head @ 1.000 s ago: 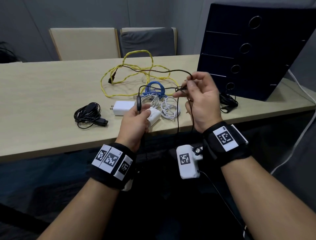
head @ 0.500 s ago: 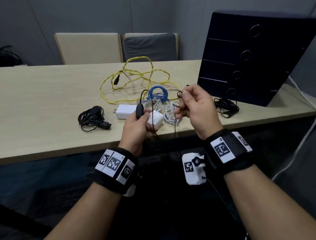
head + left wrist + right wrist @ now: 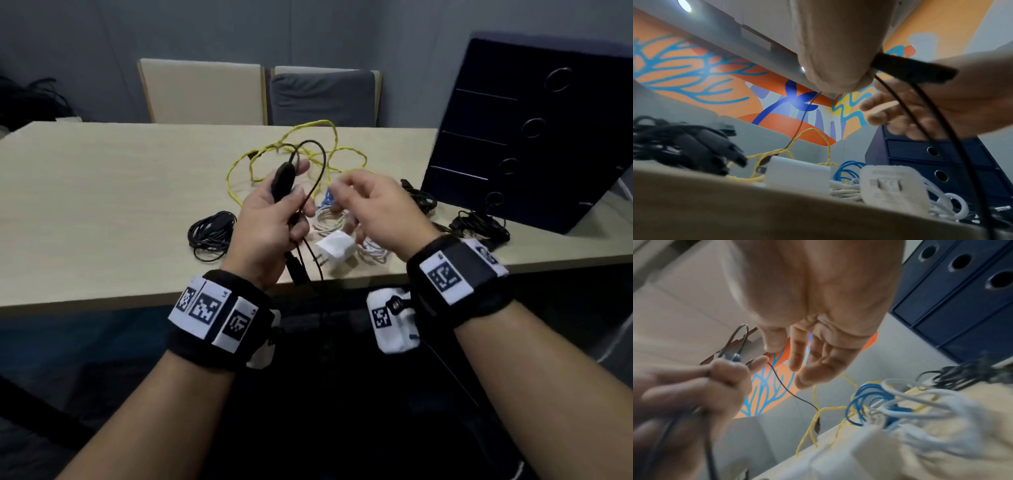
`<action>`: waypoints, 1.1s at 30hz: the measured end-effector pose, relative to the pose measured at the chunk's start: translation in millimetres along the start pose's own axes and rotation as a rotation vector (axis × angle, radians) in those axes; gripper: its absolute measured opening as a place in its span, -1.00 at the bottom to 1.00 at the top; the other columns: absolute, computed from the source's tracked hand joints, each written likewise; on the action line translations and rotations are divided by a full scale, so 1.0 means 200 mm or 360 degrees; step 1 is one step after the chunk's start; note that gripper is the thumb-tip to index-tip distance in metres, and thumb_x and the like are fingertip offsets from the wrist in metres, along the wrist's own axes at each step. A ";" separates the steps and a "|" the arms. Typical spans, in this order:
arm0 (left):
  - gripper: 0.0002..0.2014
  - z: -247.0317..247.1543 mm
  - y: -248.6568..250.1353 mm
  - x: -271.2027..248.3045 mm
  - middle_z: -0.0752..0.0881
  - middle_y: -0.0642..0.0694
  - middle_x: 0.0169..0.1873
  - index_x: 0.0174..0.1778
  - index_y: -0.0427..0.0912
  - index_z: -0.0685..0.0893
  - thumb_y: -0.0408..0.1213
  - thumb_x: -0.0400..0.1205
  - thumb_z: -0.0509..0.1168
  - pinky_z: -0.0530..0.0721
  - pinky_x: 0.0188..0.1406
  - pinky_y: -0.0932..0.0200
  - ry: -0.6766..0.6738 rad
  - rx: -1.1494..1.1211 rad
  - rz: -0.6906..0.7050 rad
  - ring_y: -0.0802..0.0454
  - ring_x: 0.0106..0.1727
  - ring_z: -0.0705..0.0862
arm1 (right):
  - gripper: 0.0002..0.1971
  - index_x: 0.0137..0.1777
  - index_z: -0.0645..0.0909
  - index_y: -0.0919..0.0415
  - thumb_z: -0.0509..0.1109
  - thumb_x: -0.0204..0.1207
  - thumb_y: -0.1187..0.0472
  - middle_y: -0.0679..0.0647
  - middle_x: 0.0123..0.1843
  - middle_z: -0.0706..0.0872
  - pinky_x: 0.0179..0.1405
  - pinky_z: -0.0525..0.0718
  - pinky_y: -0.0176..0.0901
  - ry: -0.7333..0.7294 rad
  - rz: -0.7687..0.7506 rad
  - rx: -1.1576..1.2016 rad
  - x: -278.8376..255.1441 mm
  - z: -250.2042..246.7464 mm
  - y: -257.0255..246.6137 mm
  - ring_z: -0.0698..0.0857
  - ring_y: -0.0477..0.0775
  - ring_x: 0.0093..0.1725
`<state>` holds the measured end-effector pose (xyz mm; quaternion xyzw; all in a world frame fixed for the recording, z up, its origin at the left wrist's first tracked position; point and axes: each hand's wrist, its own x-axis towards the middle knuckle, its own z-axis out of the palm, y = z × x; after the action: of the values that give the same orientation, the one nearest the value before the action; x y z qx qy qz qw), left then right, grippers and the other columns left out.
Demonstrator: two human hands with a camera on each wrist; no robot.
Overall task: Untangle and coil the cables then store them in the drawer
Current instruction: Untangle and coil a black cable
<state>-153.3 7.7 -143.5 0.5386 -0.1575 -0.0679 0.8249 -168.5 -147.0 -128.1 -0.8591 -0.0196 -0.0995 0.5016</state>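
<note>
My left hand [image 3: 294, 202] grips a thin black cable [image 3: 318, 164] by its oblong inline module [image 3: 282, 180], held above the table's front edge. The cable loops up over the hand, and strands hang down past the table edge. Its far plug [image 3: 817, 426] lies in the loose yellow cable [image 3: 346, 150]. My right hand [image 3: 346, 192] hovers just right of the left one with fingers spread and holds nothing, as the right wrist view [image 3: 812, 363] confirms. Under the hands lie a blue cable coil [image 3: 325, 202], white cables [image 3: 329, 219] and a white charger [image 3: 337, 251].
A dark blue drawer unit [image 3: 531, 137] with round pull holes stands at the right, all drawers closed. Black cable bundles lie at its foot [image 3: 479, 226] and left of my hands [image 3: 210, 233]. Two chairs [image 3: 205, 92] stand behind the wooden table [image 3: 102, 205].
My left hand has lifted the module and cable higher. My right hand has let go of the black cable and opened beside it.
</note>
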 end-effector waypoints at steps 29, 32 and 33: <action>-0.67 -0.29 -0.05 0.11 0.69 -0.10 -0.34 0.31 0.04 0.59 -0.41 0.76 0.10 0.19 -0.64 0.35 -0.0059 -0.0004 -0.0104 0.07 -0.56 0.60 | -0.73 0.24 0.68 0.17 0.22 0.67 0.38 0.03 0.09 0.73 -0.35 0.64 -0.22 0.0037 -0.0165 -0.0136 0.69 0.27 -0.24 0.72 -0.04 -0.17; -0.68 -0.29 -0.05 0.12 0.73 -0.04 -0.35 0.33 0.01 0.59 -0.40 0.76 0.10 0.18 -0.62 0.32 0.0012 -0.0018 -0.0150 0.06 -0.54 0.64 | -0.66 0.35 0.65 0.16 0.21 0.67 0.37 -0.08 0.09 0.74 -0.38 0.68 -0.24 0.0184 -0.0317 -0.0145 0.69 0.21 -0.26 0.71 -0.09 -0.19; -0.69 -0.28 -0.05 0.11 0.73 -0.04 -0.35 0.32 0.01 0.59 -0.40 0.76 0.10 0.18 -0.62 0.32 0.0016 -0.0028 -0.0160 0.05 -0.55 0.64 | -0.67 0.34 0.66 0.15 0.22 0.67 0.36 -0.07 0.07 0.75 -0.38 0.69 -0.22 0.0241 -0.0349 -0.0124 0.68 0.19 -0.27 0.72 -0.09 -0.20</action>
<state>-112.6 45.5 -168.5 0.5390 -0.1256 -0.1079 0.8258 -35.7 -96.2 -74.9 -0.8607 -0.0716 -0.2190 0.4541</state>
